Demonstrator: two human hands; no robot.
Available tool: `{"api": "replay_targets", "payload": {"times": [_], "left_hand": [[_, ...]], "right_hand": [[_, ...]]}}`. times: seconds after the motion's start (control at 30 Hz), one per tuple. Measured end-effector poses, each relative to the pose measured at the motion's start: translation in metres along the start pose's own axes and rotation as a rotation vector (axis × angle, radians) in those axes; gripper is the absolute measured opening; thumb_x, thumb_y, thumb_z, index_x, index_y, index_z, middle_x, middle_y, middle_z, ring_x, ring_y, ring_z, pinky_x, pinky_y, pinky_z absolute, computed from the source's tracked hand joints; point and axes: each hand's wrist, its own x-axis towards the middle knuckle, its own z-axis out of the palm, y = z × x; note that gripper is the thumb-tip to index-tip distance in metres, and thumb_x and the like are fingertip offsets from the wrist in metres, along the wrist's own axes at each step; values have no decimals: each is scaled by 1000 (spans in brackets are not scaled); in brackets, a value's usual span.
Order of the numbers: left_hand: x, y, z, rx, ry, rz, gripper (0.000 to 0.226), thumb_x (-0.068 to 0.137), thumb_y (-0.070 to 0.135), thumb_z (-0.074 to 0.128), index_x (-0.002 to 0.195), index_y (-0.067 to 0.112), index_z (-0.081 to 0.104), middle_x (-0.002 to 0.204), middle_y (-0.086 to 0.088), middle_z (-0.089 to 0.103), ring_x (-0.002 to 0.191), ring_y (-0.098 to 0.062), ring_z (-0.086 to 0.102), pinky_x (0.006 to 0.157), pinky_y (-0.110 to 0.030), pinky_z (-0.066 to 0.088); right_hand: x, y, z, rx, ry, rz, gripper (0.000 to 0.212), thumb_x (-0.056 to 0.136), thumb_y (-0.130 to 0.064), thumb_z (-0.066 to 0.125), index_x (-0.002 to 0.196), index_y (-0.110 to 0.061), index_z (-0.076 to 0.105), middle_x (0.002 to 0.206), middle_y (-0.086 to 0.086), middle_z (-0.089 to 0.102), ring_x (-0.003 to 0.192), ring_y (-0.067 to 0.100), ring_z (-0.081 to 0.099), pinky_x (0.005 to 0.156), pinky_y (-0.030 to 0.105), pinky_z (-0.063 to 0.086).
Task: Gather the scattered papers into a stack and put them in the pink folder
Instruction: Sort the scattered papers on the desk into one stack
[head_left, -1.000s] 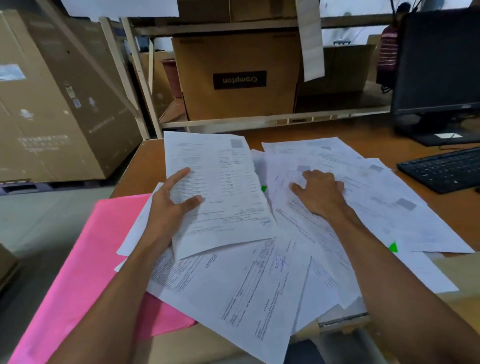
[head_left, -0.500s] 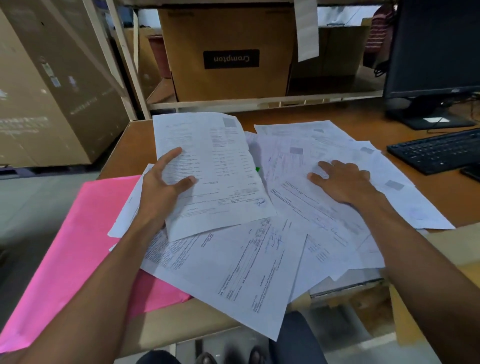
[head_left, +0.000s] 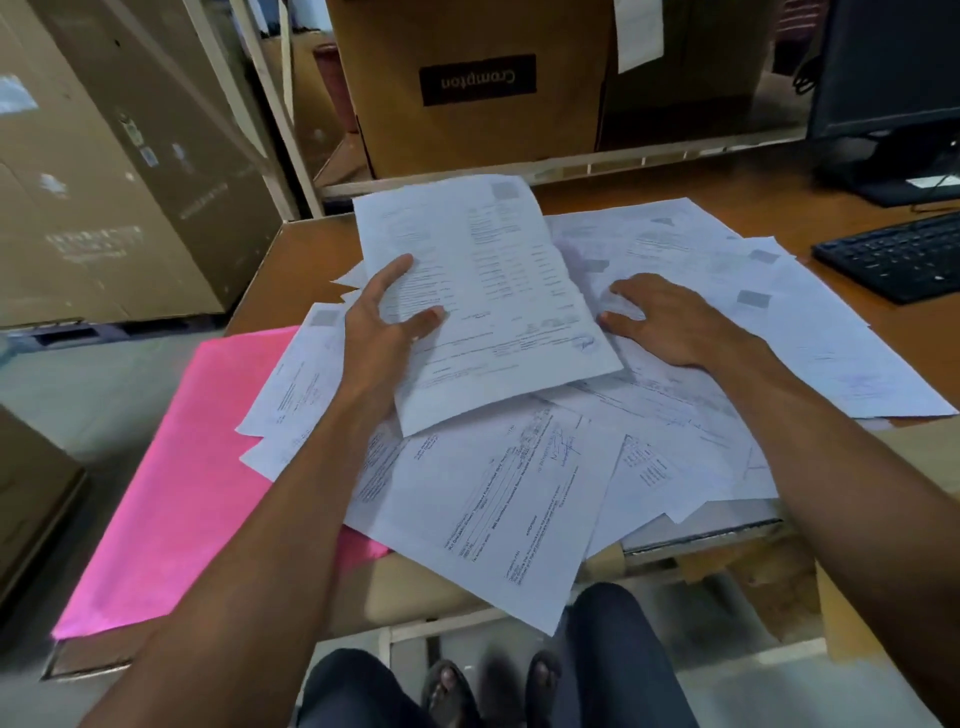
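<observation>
Upside down, the box (head_left: 470, 88) behind reads "Crompton"; my left hand (head_left: 382, 332) pinches one sheet (head_left: 483, 291), thumb on top; my right hand (head_left: 670, 319) lies flat and spread on the papers (head_left: 519, 499), whose print is probably too blurred to read; they overlap the pink folder (head_left: 182, 478); a keyboard (head_left: 898, 257) sits right.

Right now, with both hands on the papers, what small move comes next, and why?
Probably sweep the right hand leftward, dragging the loose papers under the sheet the left hand grips: they are fanned toward the keyboard, not stacked.
</observation>
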Motion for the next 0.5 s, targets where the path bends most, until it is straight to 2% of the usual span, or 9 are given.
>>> {"api": "replay_targets", "payload": {"times": [0.07, 0.17, 0.3, 0.4, 0.5], "left_hand": [[-2, -9, -1, 56, -20, 13, 59, 86, 10, 83, 136, 35, 65, 134, 13, 62, 123, -9, 59, 101, -31, 57], [1, -10, -8, 84, -19, 10, 58, 88, 14, 81, 138, 37, 63, 137, 13, 59, 124, -9, 56, 97, -23, 55], [6, -12, -14, 64, 6, -31, 57, 87, 16, 83, 135, 40, 65, 142, 11, 58, 129, -14, 55, 107, -36, 53], [6, -10, -12, 47, 16, -34, 57, 87, 15, 83, 135, 40, 65, 144, 10, 57, 132, -16, 53, 110, -40, 52], [6, -9, -12, 53, 11, -28, 58, 88, 15, 82, 137, 39, 64, 147, 10, 54, 134, -17, 51, 112, -39, 50]], "right_hand": [[2, 5, -1, 9, 2, 36, 77, 92, -74, 44, 153, -28, 35, 165, 0, 26, 146, 31, 35, 118, 47, 29], [8, 10, -4, -121, 39, 130, 86, 83, -89, 26, 146, -34, 42, 162, 6, 32, 145, 36, 33, 118, 56, 26], [4, 13, -4, -196, -21, 271, 86, 80, -92, 19, 155, -49, 20, 170, 6, 9, 152, 45, 11, 120, 62, 7], [2, 9, -4, -183, -50, 215, 84, 83, -90, 21, 156, -49, 19, 170, 5, 12, 153, 42, 11, 120, 60, 8], [-1, 1, -6, -104, -40, 98, 83, 88, -83, 36, 157, -39, 28, 168, 2, 19, 153, 35, 18, 121, 53, 15]]}}
